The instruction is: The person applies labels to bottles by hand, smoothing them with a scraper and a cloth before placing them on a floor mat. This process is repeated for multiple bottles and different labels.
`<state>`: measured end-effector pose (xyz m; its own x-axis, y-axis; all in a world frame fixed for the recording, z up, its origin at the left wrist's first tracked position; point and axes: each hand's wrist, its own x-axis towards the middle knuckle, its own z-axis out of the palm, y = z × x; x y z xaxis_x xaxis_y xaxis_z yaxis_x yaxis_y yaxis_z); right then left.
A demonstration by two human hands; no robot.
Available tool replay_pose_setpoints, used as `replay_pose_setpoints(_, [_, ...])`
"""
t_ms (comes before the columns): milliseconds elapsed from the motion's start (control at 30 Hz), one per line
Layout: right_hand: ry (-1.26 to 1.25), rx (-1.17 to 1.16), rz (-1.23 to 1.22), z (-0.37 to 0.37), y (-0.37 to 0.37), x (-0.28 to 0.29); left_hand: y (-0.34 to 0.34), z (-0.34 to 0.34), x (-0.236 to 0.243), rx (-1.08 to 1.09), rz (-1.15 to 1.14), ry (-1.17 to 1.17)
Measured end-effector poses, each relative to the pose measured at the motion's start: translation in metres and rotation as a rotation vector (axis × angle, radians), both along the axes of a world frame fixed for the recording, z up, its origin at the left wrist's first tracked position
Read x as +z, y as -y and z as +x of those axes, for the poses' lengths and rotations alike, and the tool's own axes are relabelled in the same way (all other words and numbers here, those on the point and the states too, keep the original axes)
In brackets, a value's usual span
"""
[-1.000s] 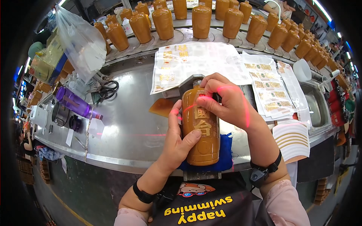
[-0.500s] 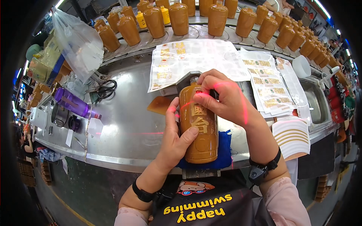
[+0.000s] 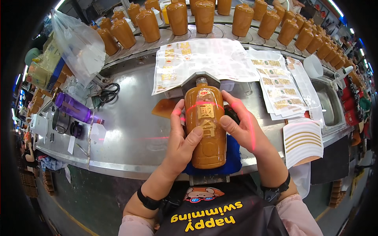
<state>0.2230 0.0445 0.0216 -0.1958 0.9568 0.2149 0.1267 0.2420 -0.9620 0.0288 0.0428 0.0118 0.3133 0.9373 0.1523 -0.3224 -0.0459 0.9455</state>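
A glossy brown bottle (image 3: 208,151) with gold characters and a small red emblem down its front lies between my hands, its neck pointing away from me. My left hand (image 3: 177,139) holds its left side, thumb resting on the front. Against the right side, my right hand (image 3: 245,126) has its thumb on the edge of the front and its fingers along the flank. The neck sits at an angled metal rest (image 3: 201,75). Under the bottle lies a blue cloth (image 3: 234,159). Red light lines cross the bottle and my right hand.
Behind are printed decal sheets (image 3: 224,53), more gold-printed sheets (image 3: 278,87) and a sheet of curved gold strips (image 3: 302,139). Black scissors (image 3: 110,94) and a purple drinking bottle (image 3: 73,107) lie left. A conveyor (image 3: 220,32) carries several brown bottles; a sink (image 3: 330,105) is right.
My right hand has come down from the emblem near the bottle's neck to its right side. My left hand keeps its hold. Bottles on the conveyor have shifted.
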Motion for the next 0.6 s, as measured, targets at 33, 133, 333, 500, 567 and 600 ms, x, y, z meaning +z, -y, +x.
replay_pose_setpoints(33, [0.054,-0.004,0.009,0.0,0.0,0.001,0.0,0.0,0.0,-0.002,0.0,0.001])
replay_pose_setpoints(133, [0.013,0.007,0.026,-0.001,-0.002,-0.003,0.0,0.0,0.002,-0.002,-0.003,-0.014])
replay_pose_setpoints(333, [0.131,-0.022,0.101,0.001,-0.001,-0.007,0.0,-0.002,0.003,0.005,0.02,-0.022])
replay_pose_setpoints(500, [0.067,-0.034,0.014,-0.005,0.002,-0.008,0.003,-0.002,-0.002,0.031,0.036,-0.051])
replay_pose_setpoints(567, [0.093,-0.04,0.037,-0.005,0.0,-0.007,0.003,-0.003,-0.001,0.021,0.019,-0.047])
replay_pose_setpoints(600, [0.12,-0.049,0.052,-0.005,0.001,-0.007,0.002,-0.003,-0.001,0.024,0.017,-0.044])
